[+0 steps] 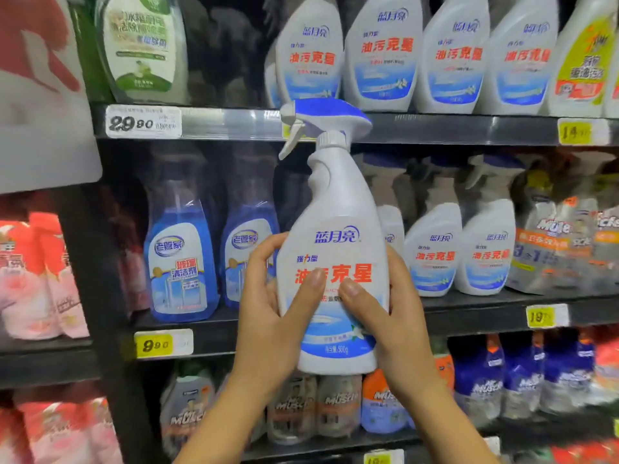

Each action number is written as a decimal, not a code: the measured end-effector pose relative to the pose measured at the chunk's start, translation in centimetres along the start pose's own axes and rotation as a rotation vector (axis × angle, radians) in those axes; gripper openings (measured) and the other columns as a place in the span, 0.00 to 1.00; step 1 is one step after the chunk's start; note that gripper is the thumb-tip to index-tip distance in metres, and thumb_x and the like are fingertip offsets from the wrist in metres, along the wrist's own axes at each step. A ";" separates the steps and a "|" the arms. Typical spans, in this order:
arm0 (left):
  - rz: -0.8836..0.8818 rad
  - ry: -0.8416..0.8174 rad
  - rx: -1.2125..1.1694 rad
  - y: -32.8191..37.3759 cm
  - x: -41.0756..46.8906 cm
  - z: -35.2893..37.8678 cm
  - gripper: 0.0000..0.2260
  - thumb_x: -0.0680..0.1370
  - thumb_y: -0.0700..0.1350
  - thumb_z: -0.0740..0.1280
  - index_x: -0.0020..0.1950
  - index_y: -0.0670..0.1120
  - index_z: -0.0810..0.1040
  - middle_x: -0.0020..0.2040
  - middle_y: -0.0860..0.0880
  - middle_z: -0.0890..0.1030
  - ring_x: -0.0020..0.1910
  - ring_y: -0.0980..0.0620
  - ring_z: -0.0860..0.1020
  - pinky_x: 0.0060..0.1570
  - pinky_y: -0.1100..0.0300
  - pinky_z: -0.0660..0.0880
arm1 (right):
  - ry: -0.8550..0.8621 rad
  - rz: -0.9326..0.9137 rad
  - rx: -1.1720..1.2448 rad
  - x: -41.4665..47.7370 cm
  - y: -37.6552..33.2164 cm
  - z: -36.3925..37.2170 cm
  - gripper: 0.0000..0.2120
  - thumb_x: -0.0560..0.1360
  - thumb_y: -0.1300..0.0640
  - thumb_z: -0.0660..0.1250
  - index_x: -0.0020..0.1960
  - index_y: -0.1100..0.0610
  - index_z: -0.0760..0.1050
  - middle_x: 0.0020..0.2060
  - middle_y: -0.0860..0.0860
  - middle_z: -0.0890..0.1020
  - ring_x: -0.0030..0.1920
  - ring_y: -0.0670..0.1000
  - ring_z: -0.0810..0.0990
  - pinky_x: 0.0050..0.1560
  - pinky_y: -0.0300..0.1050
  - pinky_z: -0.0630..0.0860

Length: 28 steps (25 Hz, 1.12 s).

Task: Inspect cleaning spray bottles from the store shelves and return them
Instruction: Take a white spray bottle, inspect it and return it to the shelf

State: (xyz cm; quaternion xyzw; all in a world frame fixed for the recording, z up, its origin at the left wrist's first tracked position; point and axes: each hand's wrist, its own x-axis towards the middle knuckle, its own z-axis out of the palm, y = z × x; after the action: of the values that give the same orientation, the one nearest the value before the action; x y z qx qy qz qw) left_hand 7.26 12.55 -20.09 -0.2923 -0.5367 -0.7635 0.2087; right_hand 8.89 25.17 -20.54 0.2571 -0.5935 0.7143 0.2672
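Observation:
I hold a white spray bottle [335, 229] upright in front of the shelves, its blue-and-white trigger head pointing left and its label with red characters facing me. My left hand [271, 313] grips its left side, thumb across the label. On the bottle's right side my right hand [385, 316] grips it, thumb also on the label. Matching white bottles [432, 249] stand on the middle shelf [469, 313] to the right, and more of them [382, 51] line the shelf above.
Blue glass-cleaner bottles [181, 259] stand on the middle shelf to the left. Grey and blue spray bottles [338, 406] fill the lower shelf. Red and pink packs [37, 279] sit in the left bay. Yellow price tags [154, 344] mark the shelf edges.

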 end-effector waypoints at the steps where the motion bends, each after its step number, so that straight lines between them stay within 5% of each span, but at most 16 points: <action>1: -0.027 0.016 0.006 -0.3 -1.2 0.3 0.19 0.65 0.54 0.72 0.54 0.62 0.73 0.49 0.54 0.85 0.45 0.52 0.85 0.36 0.64 0.79 | 0.000 0.036 0.009 -1.0 0.2 -0.5 0.25 0.69 0.51 0.71 0.65 0.53 0.71 0.55 0.50 0.83 0.54 0.52 0.83 0.46 0.42 0.80; 5: -0.117 0.072 0.045 -1.2 -5.4 1.6 0.20 0.66 0.53 0.76 0.53 0.66 0.74 0.49 0.54 0.85 0.45 0.53 0.85 0.36 0.64 0.80 | -0.002 0.112 0.018 -4.6 0.6 -2.4 0.24 0.71 0.53 0.72 0.66 0.51 0.71 0.56 0.49 0.83 0.54 0.51 0.83 0.46 0.40 0.80; 9: -0.125 0.113 0.135 -1.5 -8.8 2.7 0.23 0.69 0.49 0.75 0.60 0.60 0.71 0.49 0.57 0.84 0.46 0.56 0.84 0.38 0.66 0.79 | -0.022 0.179 -0.020 -7.3 0.6 -4.2 0.23 0.71 0.49 0.69 0.65 0.50 0.71 0.55 0.45 0.83 0.53 0.46 0.83 0.44 0.36 0.80; 13: -0.183 0.090 0.117 -1.6 -11.3 2.4 0.25 0.66 0.44 0.77 0.58 0.62 0.74 0.51 0.51 0.84 0.48 0.50 0.84 0.40 0.59 0.81 | -0.023 0.180 -0.054 -6.9 -0.8 -4.8 0.23 0.69 0.47 0.68 0.62 0.51 0.72 0.52 0.46 0.84 0.52 0.45 0.83 0.45 0.37 0.78; 16: -0.253 0.080 0.107 -2.2 -12.6 2.2 0.25 0.60 0.48 0.77 0.54 0.65 0.77 0.52 0.50 0.84 0.48 0.49 0.84 0.40 0.58 0.81 | 0.030 0.088 -0.008 -4.7 -3.3 -4.9 0.28 0.68 0.47 0.71 0.65 0.53 0.69 0.53 0.45 0.82 0.54 0.45 0.81 0.50 0.39 0.76; 19: -0.309 0.085 0.104 -3.0 -13.6 2.1 0.27 0.57 0.49 0.78 0.54 0.65 0.78 0.53 0.53 0.84 0.50 0.51 0.83 0.43 0.59 0.81 | 0.106 0.107 0.013 -3.2 -5.5 -4.7 0.34 0.62 0.41 0.74 0.65 0.49 0.69 0.44 0.40 0.83 0.46 0.43 0.81 0.45 0.37 0.75; 28: -0.019 0.142 0.609 -3.5 -15.4 1.9 0.29 0.63 0.51 0.76 0.62 0.61 0.74 0.56 0.63 0.81 0.54 0.63 0.79 0.50 0.72 0.75 | 0.072 0.109 -0.085 -5.0 -6.5 -2.5 0.32 0.60 0.40 0.73 0.60 0.48 0.69 0.41 0.37 0.82 0.45 0.41 0.81 0.46 0.35 0.75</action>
State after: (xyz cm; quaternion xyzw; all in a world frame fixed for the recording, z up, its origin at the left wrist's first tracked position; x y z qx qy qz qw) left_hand 16.88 15.65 -32.40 -0.1572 -0.7276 -0.5880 0.3166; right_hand 16.82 28.24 -19.76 0.1868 -0.6266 0.7106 0.2598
